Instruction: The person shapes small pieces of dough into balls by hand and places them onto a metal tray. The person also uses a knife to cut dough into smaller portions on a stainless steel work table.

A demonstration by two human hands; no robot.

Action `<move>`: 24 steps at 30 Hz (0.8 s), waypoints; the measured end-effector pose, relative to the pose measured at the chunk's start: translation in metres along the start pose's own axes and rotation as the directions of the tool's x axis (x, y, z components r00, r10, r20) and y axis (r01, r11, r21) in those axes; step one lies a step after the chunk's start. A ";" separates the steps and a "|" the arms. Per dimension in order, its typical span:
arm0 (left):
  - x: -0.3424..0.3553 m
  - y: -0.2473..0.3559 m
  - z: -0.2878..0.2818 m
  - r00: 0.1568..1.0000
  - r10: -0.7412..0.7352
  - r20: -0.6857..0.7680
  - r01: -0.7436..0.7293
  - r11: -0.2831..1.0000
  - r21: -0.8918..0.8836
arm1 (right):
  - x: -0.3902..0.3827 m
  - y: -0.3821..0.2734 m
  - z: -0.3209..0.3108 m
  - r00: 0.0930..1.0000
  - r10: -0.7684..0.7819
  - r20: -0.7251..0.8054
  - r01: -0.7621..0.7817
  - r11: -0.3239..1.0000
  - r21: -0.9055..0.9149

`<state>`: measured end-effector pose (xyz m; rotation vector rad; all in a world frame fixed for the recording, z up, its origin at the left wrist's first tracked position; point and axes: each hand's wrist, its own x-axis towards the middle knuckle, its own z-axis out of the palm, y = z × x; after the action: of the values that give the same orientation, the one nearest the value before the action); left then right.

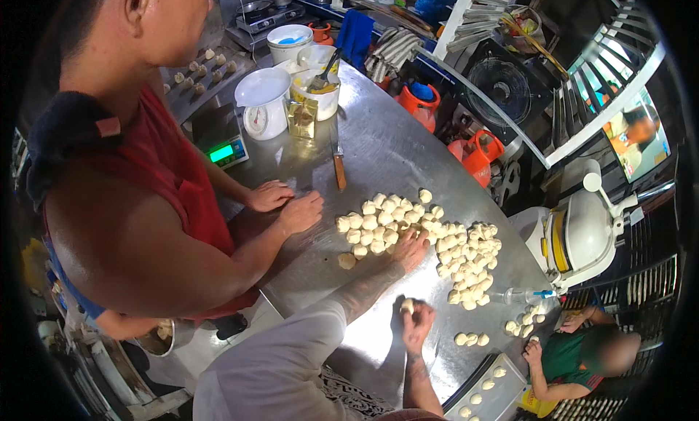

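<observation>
My left hand reaches into a large cluster of pale dough balls on the steel worktable, fingers slightly bent and apart, touching the balls. Below it, my right hand holds a small dough ball between thumb and fingers, over the bright bare steel. Smaller groups of balls lie to the right. At the lower right a metal tray holds several spaced balls. A wooden-handled knife lies beyond the cluster.
A co-worker's hands rest on the table at left, near a scale and white tubs. Another person works at lower right. A white mixer, orange gas cylinders and a metal rack stand along the right.
</observation>
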<state>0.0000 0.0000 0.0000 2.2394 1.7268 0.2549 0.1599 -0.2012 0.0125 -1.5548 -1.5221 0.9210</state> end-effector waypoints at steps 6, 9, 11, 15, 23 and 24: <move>-0.122 0.054 0.029 0.906 -0.026 -0.424 -0.293 0.683 -0.669 | -0.135 0.018 -0.028 0.950 0.307 -0.054 -0.282 0.920 0.272; -0.235 0.035 0.049 0.978 -0.052 -0.204 -0.134 0.591 -0.796 | -0.179 0.020 -0.045 0.956 0.280 -0.086 -0.253 0.938 0.237; -0.282 0.016 0.034 0.989 -0.015 -0.149 -0.075 0.812 -0.579 | -0.187 0.009 -0.054 0.971 0.217 -0.104 -0.206 0.973 0.108; -0.266 0.030 0.027 0.947 0.009 -0.321 -0.081 0.974 -0.214 | -0.138 0.001 -0.034 0.964 -0.262 0.033 0.231 0.779 -0.583; -0.295 -0.005 0.058 0.879 0.464 -0.113 -0.476 0.869 -0.137 | -0.158 0.028 -0.034 0.845 -0.507 0.166 0.534 0.801 -0.270; -0.290 -0.012 0.052 0.897 0.432 -0.095 -0.443 0.869 -0.223 | -0.157 0.041 -0.047 0.842 -0.477 0.251 0.536 0.787 -0.304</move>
<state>-0.0701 -0.2836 -0.0401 2.4227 1.1060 0.5803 0.2159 -0.3600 -0.0050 -1.2088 -2.1886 0.4705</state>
